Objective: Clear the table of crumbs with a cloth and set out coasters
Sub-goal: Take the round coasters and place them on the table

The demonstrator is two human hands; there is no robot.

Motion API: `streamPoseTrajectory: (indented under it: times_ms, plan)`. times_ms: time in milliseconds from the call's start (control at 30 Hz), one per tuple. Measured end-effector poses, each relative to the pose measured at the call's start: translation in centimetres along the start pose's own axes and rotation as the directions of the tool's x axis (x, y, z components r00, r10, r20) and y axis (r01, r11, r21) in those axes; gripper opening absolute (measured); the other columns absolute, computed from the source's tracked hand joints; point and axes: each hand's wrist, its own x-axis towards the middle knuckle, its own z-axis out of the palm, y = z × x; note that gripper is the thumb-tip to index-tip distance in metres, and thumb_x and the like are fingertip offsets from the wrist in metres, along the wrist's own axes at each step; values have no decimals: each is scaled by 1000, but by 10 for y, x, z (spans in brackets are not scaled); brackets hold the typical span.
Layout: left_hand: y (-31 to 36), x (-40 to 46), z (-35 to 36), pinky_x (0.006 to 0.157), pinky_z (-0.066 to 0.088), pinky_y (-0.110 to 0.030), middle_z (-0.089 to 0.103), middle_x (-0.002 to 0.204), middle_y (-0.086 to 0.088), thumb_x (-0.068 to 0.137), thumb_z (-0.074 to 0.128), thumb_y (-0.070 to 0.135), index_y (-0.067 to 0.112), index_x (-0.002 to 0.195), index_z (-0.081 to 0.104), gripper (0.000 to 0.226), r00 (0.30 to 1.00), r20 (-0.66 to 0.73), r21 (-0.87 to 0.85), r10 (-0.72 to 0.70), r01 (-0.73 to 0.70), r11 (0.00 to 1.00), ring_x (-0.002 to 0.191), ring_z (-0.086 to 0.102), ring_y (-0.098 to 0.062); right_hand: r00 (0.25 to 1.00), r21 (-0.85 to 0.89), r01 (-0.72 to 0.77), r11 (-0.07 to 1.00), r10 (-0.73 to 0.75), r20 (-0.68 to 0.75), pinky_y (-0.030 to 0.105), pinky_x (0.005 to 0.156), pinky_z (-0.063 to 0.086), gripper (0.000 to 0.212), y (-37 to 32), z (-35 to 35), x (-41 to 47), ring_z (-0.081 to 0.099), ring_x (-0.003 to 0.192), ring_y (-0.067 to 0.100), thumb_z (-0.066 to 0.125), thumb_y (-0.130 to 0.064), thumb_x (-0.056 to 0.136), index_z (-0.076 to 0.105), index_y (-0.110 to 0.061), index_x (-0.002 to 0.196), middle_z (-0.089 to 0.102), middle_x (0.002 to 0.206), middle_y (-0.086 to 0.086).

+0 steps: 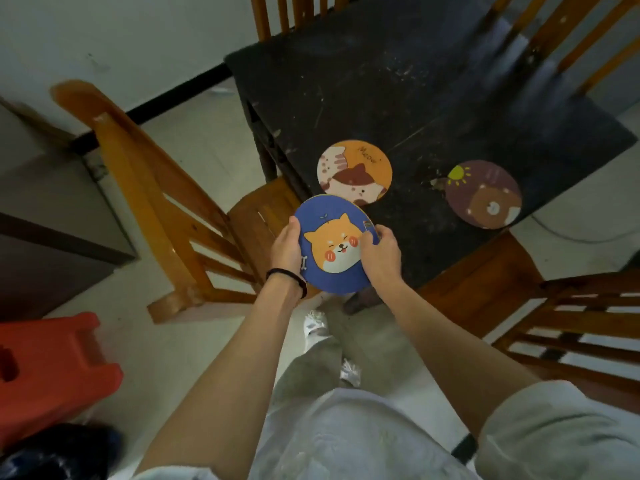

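A round blue coaster with an orange dog face [332,249] is held in front of me, over the near corner of the black table [415,98]. My left hand [286,245] grips its left edge and my right hand [379,252] pinches its right edge. A thin yellow edge shows behind the blue coaster's top, so it may be a small stack. An orange cat coaster [354,172] lies flat on the table near that corner. A maroon bear coaster [483,194] lies near the table's right edge. Pale specks and scuffs dot the tabletop. No cloth is in view.
Wooden chairs surround the table: one at the left [156,209], one at the lower right [571,327], others at the far side [287,12]. A red plastic stool [52,368] stands on the floor at lower left. A dark cabinet [41,216] is at the left.
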Motion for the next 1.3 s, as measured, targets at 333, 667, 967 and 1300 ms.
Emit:
streamPoseTrajectory:
  times_ms: [333,667,967,1300]
  plan:
    - [-101,-78,-125,86,49,-46,60,124,-18,97,47,22,10,133,47,39,929,111,148,-352,335,931,105,60,-34,984,-102,-166,981,172,52,40,83,47,28,104,28,-121,55,96,26,46,-21,95,43,-7,119,57,110,14]
    - [-29,-32,-360,83,49,-46,65,102,-16,97,48,21,4,125,52,34,916,-19,167,-401,399,902,80,61,-29,924,-237,-204,950,267,273,27,54,37,25,68,240,-193,55,74,22,48,-35,94,46,-12,102,56,84,6]
    - [81,45,-479,78,51,-44,65,94,-8,98,46,23,10,116,55,24,945,-141,41,-296,304,952,80,62,-27,943,-123,-34,992,72,325,43,82,47,27,-41,402,-187,59,99,35,48,-18,94,50,0,114,61,106,21]
    - [266,192,-448,93,49,-50,66,98,-11,92,54,27,10,108,58,24,947,-274,122,-168,207,971,89,63,-31,965,-64,-20,998,36,261,33,79,46,30,-213,497,-63,58,101,28,41,-19,95,48,-10,123,59,115,9]
